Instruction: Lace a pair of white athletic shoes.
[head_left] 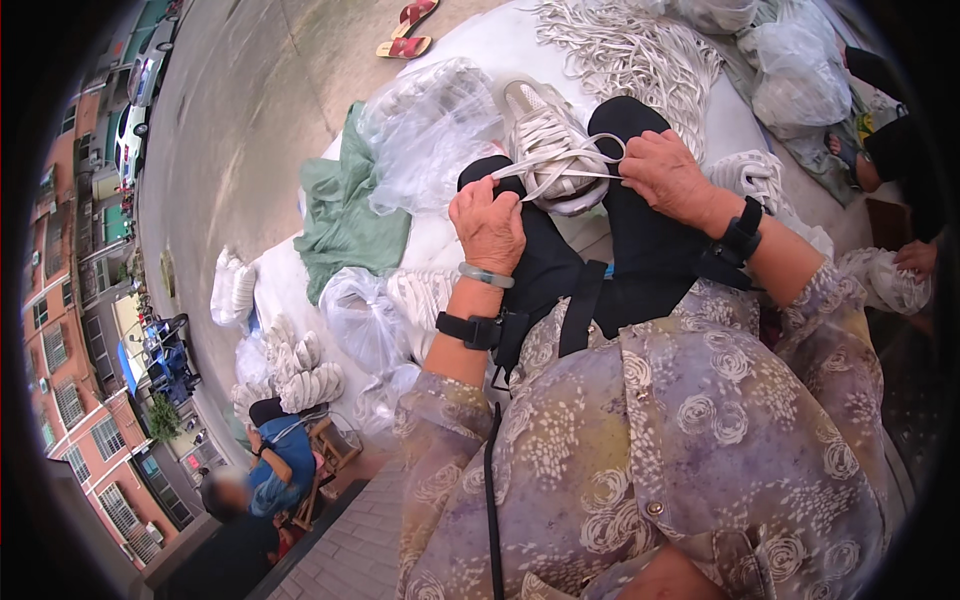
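Note:
Between my black-clad knees stands a bundle of white flat laces [548, 125], bound round with more strands. Over its near side, a loose loop of white lace [575, 160] stretches between my two hands. My left hand [487, 225] is closed, pinching one part of the lace beside the left knee. On the other side my right hand [668, 178] grips the lace near the right knee, its fingers curled in. The lace crosses itself in the middle, above the bundle. Whether a knot is in it, I cannot make out.
A heap of loose white laces [640, 65] lies beyond my knees on a pale sheet. Clear plastic bags [430, 120] and a green cloth [345, 215] are to the left. More bundles [300, 370] lie near a seated person [275, 470]. Another person's hand [915, 260] shows at right.

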